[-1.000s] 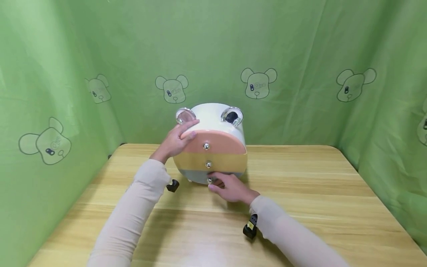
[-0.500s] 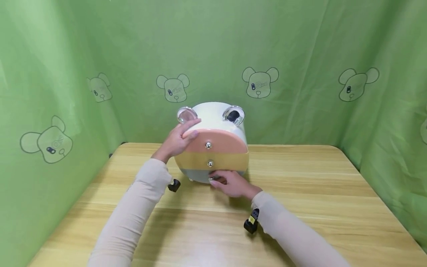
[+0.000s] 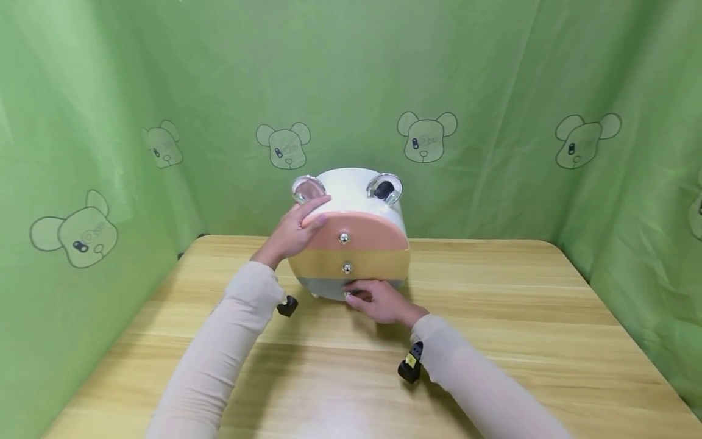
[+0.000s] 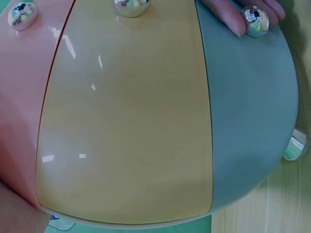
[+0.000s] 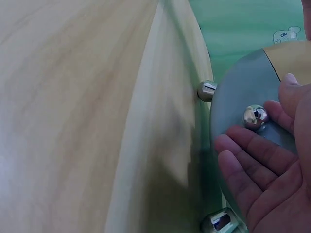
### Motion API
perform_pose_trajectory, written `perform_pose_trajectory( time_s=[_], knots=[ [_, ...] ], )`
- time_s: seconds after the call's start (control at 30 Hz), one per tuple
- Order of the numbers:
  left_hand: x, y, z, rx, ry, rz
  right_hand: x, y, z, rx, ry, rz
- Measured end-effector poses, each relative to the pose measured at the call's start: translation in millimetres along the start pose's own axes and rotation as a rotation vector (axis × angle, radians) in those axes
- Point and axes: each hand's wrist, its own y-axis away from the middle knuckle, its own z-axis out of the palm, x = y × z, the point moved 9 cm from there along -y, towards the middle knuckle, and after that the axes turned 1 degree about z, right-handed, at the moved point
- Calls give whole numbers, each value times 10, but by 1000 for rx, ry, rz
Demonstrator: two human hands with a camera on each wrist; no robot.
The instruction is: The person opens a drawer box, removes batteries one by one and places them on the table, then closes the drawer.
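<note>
I am seeing a rounded drawer box (image 3: pixel 350 189) standing upright on the worktop (image 3: pixel 493 292), near its far edge, with its pink, yellow and grey-blue fronts facing the camera. The top knob (image 3: pixel 343 238) and middle knob (image 3: pixel 347 268) are showing fully in the head view, though the left wrist camera is cutting off part of the middle one. The right hand (image 3: pixel 384 303) is covering part of the bottom knob (image 5: pixel 255 116); its fingers are lying on both sides, but I cannot tell whether they are pinching it. The left hand (image 3: pixel 289 231) is resting on the upper left rim, its thumb and index finger stretching out spread apart; its other fingers are hiding from me, and the hand is masking the base of the left mirrored ear (image 3: pixel 308 188). One silvery foot (image 5: pixel 221 221) is running into the right wrist view's lower edge. Both beige sleeves (image 3: pixel 216 353) are leaving the frame, and the green curtain (image 3: pixel 351 73) is filling the background, its rightmost bear head being cut off.
</note>
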Motion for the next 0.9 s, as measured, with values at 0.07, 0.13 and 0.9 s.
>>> perform_pose_trajectory(
  time_s=[0.07, 0.13, 0.9],
  knots=[
    [-5, 5, -9, 5, -4, 2, 3, -5, 24, -7, -18, 18],
    [-13, 7, -14, 8, -9, 5, 8, -7, 45, -13, -25, 41],
    [-14, -2, -14, 33, -36, 62, -25, 41, 69, 8, -29, 74]
  ],
)
